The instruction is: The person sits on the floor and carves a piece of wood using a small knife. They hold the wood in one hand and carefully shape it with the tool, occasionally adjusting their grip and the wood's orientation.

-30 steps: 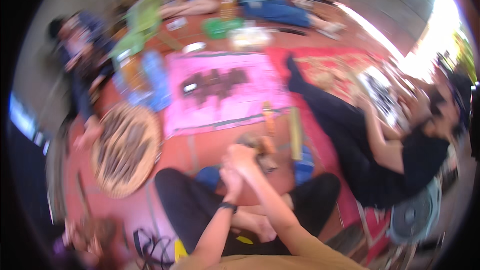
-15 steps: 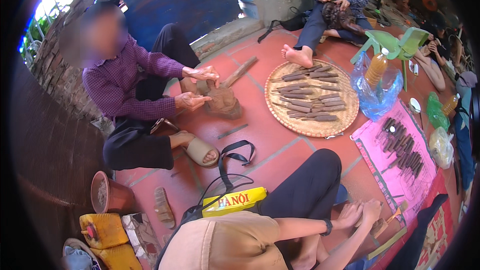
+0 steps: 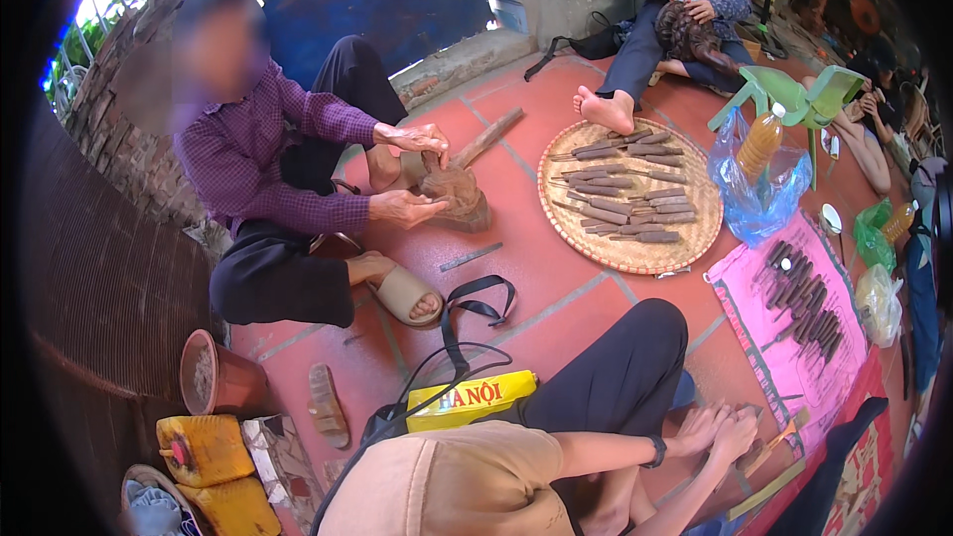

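Note:
At the lower right, my left hand [image 3: 698, 429], with a dark band at its wrist, lies close against my right hand [image 3: 736, 434]. The fingers of both are curled in. What they close on is hidden and too small to name. Just beyond them lies a brown wooden piece [image 3: 757, 457], and a light wooden-handled tool [image 3: 791, 427] rests beside it. Close by on the right, a pink cloth [image 3: 749, 303] bears rows of dark, slim hand tools [image 3: 804, 293].
A person in a purple checked shirt [image 3: 223, 154] handles a carved wooden piece [image 3: 452, 184] on the left. A round woven tray [image 3: 556, 228] holds several wooden-handled tools. Also around are a green plastic chair [image 3: 789, 89], a bucket [image 3: 213, 377] and a yellow bag [image 3: 472, 400].
My view has shifted slightly, moving most things rightward in the picture. My hands stay together at the same spot. The person on the left has shifted their hands on the carved wooden piece.

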`<move>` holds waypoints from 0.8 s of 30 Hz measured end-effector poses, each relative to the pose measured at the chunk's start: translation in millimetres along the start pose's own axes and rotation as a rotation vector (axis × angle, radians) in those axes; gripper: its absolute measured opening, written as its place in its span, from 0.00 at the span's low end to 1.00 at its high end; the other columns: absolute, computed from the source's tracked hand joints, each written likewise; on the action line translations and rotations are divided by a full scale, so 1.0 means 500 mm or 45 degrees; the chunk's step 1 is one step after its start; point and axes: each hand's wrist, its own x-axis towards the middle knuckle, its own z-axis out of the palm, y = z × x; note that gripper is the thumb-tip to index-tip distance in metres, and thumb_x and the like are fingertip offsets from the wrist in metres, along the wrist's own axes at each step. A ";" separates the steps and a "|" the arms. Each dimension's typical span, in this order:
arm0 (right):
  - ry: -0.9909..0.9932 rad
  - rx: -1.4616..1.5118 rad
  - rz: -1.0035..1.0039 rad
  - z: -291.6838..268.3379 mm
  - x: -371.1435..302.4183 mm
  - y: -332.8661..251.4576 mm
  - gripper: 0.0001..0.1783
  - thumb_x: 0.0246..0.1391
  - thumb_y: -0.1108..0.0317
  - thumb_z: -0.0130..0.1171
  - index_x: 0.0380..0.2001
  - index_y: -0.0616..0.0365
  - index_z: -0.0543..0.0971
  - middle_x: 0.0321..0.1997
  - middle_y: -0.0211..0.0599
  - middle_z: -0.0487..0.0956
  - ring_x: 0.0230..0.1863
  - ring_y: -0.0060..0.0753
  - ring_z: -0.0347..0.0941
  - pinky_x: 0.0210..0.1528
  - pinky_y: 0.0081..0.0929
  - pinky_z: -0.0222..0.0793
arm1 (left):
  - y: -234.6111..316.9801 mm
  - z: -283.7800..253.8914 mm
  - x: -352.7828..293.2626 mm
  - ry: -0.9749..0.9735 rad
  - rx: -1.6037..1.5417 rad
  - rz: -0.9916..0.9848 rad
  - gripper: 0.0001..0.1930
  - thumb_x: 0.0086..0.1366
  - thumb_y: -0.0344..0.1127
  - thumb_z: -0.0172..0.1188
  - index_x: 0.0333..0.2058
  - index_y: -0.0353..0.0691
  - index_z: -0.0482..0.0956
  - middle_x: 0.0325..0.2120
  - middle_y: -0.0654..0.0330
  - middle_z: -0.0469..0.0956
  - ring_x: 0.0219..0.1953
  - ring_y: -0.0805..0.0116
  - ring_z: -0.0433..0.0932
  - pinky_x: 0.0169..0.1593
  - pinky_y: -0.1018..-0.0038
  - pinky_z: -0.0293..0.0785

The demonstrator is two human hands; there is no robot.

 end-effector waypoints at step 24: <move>0.114 -0.034 -0.082 0.021 0.024 -0.006 0.09 0.51 0.63 0.61 0.26 0.58 0.80 0.27 0.54 0.81 0.32 0.63 0.79 0.39 0.56 0.74 | 0.042 -0.057 0.027 -0.172 0.262 -0.013 0.25 0.74 0.50 0.36 0.56 0.39 0.72 0.46 0.39 0.79 0.50 0.38 0.77 0.56 0.47 0.70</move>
